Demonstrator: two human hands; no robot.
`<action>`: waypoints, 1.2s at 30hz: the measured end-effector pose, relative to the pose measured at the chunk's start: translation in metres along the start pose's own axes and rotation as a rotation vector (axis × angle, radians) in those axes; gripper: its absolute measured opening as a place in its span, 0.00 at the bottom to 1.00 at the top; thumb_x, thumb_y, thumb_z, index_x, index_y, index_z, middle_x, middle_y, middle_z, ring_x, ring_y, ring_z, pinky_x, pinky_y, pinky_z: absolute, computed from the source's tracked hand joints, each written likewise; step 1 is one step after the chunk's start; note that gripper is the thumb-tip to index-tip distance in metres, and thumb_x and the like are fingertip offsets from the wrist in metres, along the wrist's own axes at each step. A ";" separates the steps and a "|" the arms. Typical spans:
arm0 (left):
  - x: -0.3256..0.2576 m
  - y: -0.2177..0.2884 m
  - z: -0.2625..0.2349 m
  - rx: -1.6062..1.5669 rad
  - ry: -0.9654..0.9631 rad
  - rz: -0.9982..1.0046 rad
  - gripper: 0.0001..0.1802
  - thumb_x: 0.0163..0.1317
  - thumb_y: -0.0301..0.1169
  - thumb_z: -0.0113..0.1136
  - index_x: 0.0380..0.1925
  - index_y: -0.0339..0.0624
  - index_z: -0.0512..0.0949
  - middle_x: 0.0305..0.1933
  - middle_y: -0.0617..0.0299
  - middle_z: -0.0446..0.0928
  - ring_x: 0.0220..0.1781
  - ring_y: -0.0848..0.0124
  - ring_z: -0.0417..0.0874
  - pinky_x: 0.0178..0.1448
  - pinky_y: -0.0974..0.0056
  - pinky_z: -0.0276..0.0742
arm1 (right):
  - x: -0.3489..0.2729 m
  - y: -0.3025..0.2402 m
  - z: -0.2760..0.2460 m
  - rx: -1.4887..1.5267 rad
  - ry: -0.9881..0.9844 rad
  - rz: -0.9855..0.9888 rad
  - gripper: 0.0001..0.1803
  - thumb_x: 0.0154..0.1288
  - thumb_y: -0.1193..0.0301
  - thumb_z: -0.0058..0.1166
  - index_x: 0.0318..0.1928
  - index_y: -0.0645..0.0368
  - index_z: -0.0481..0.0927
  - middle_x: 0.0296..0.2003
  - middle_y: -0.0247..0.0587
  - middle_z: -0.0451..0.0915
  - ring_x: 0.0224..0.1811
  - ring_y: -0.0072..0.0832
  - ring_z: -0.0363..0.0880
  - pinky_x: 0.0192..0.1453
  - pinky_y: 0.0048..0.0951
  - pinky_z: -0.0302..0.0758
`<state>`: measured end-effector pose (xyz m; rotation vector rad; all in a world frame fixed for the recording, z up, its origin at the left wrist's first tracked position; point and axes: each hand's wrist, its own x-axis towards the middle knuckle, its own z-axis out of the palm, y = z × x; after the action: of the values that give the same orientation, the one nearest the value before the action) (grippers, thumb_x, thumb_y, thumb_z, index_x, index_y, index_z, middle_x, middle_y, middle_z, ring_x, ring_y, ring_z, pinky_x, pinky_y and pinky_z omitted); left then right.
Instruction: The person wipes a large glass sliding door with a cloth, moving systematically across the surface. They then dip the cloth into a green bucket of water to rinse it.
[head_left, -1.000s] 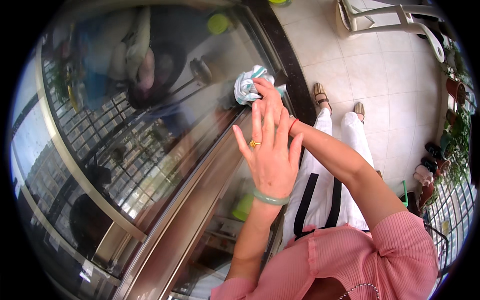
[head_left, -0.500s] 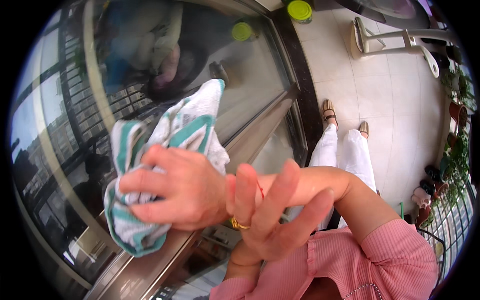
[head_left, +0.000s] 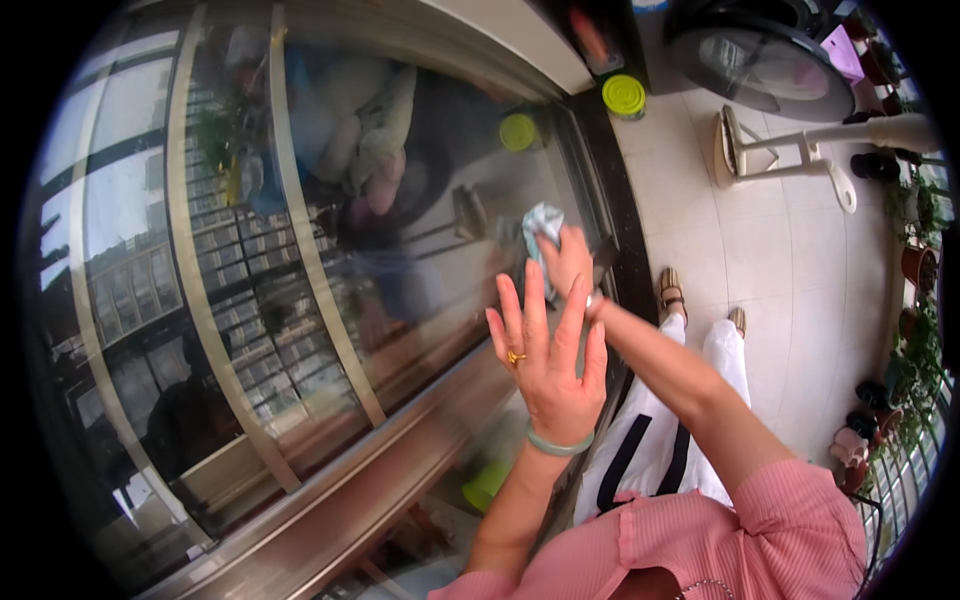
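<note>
From my feed: right hand [head_left: 570, 262] is closed around a pale green cloth [head_left: 540, 225], pressing it on the glass door [head_left: 420, 260] — left hand [head_left: 548, 370] is spread flat, fingers wide, holding nothing, just below the cloth.

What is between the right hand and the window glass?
In the head view, a crumpled white and teal cloth lies between them: the right hand presses it against the window glass. The left hand is spread open, holding nothing.
</note>
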<state>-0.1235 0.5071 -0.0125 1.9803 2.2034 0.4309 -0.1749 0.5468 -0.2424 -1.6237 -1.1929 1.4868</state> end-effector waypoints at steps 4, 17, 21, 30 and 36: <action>0.006 -0.004 0.013 0.254 -0.022 -0.100 0.30 0.63 0.40 0.61 0.66 0.50 0.71 0.76 0.48 0.58 0.79 0.47 0.50 0.77 0.40 0.35 | -0.030 -0.059 -0.024 0.264 -0.124 -0.448 0.13 0.63 0.64 0.57 0.47 0.54 0.80 0.46 0.48 0.76 0.47 0.46 0.74 0.50 0.42 0.74; 0.091 0.003 0.018 0.272 0.091 -0.151 0.35 0.65 0.43 0.60 0.70 0.46 0.65 0.80 0.44 0.45 0.81 0.44 0.38 0.77 0.39 0.33 | 0.122 -0.198 -0.011 0.400 0.218 -0.754 0.17 0.49 0.73 0.62 0.43 0.57 0.81 0.47 0.44 0.78 0.46 0.46 0.77 0.47 0.39 0.76; 0.101 -0.007 0.065 0.152 0.017 -0.219 0.36 0.68 0.44 0.57 0.72 0.45 0.61 0.80 0.46 0.43 0.81 0.45 0.37 0.77 0.39 0.34 | 0.223 -0.056 0.010 0.062 0.066 -0.104 0.22 0.66 0.53 0.55 0.45 0.61 0.78 0.44 0.58 0.77 0.48 0.55 0.76 0.51 0.48 0.72; 0.100 -0.030 0.117 0.178 -0.089 -0.349 0.36 0.67 0.45 0.56 0.72 0.45 0.61 0.80 0.47 0.44 0.81 0.43 0.39 0.77 0.39 0.36 | 0.110 -0.050 -0.029 0.366 -0.285 -0.499 0.19 0.65 0.64 0.55 0.52 0.61 0.73 0.50 0.51 0.73 0.52 0.45 0.71 0.56 0.40 0.71; 0.140 -0.017 0.070 0.260 0.258 -0.191 0.35 0.66 0.39 0.58 0.71 0.41 0.63 0.79 0.40 0.42 0.79 0.35 0.38 0.76 0.37 0.41 | 0.138 -0.201 -0.033 0.498 -0.158 -1.047 0.15 0.47 0.74 0.59 0.40 0.55 0.77 0.48 0.42 0.75 0.45 0.39 0.76 0.32 0.33 0.78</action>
<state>-0.1352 0.6520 -0.0730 1.8959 2.7045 0.4112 -0.1898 0.7557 -0.1137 -0.3953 -1.2994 1.0613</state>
